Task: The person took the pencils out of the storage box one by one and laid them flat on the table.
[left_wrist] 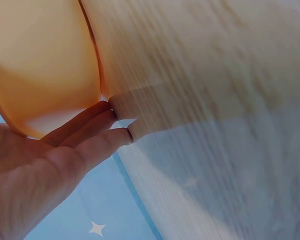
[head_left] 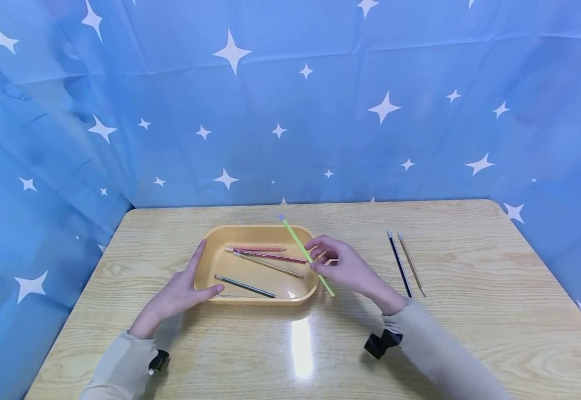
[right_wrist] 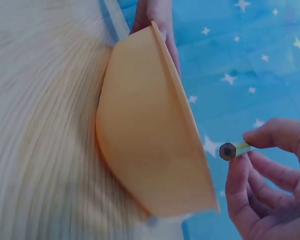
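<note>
My right hand (head_left: 337,264) pinches a bright green pencil (head_left: 297,243) between thumb and fingers, over the right end of a yellow-orange plastic tray (head_left: 255,229). The pencil's blue end points away, and its flat, unsharpened end (right_wrist: 228,151) faces the right wrist camera. Around the tray's left end, my left hand (head_left: 182,291) rests with fingers extended along the outside and thumb over the front rim. Lying in the tray are a pink pencil (head_left: 262,248), a dark red pencil (head_left: 275,256), a gold pencil (head_left: 270,265) and a dark pencil (head_left: 245,286).
To the right of the tray, a black pencil (head_left: 399,264) and a gold pencil (head_left: 411,264) lie side by side on the wood-grain table (head_left: 480,333). A blue curtain with white stars (head_left: 290,100) stands behind the table and at its sides.
</note>
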`<state>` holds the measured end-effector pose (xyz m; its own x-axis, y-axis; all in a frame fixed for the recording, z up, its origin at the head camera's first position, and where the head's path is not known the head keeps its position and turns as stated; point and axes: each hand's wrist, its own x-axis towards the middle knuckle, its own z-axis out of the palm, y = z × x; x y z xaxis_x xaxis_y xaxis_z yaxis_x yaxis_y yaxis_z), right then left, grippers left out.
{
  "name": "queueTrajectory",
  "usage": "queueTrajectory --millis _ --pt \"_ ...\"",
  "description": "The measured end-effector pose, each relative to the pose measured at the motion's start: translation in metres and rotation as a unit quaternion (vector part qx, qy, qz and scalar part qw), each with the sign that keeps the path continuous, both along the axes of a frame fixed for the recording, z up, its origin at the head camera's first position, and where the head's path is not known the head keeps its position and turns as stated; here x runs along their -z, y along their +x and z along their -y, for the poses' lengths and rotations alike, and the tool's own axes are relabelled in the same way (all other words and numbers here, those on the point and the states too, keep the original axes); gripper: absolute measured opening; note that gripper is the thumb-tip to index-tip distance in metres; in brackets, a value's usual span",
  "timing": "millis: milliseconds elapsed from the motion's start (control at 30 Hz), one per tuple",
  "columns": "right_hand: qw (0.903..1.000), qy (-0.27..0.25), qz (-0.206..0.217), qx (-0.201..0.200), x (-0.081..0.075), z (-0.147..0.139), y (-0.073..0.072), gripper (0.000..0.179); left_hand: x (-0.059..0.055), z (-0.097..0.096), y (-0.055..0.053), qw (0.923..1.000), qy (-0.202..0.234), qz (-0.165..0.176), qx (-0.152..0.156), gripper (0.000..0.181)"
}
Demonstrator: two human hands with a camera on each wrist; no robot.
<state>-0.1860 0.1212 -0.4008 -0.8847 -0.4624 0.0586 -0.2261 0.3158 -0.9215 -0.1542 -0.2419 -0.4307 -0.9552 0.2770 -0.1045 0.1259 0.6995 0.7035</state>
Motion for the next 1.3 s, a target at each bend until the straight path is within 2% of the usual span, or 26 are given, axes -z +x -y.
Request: queueTrajectory --millis 167,433,700,1100,1300 --pt "0.9998 -0.004 -0.002 0.017 0.010 -0.028 0.008 0.031 0.002 0.000 0.001 1.0000 -0.001 0.002 -0.001 0.109" --pt "0.9981 0.026 -0.021 0.052 0.026 -0.081 0.021 0.031 0.002 0.000 0.002 1.0000 0.000 0.001 -0.001 0.108" --pt "0.9953 0.037 -0.043 0.078 0.029 -0.119 0.027 0.031 0.002 -0.001 0.001 1.0000 0.008 0.006 0.002 0.107" --pt "0.9842 0.091 -0.079 0.130 0.037 -0.170 0.029 0.030 -0.001 -0.001 0.000 1.0000 0.005 0.006 0.004 0.107" --pt "0.9822 0.101 -0.055 0.149 0.040 -0.190 0.029 0.032 -0.001 -0.001 0.000 1.0000 0.002 0.007 0.000 0.106"
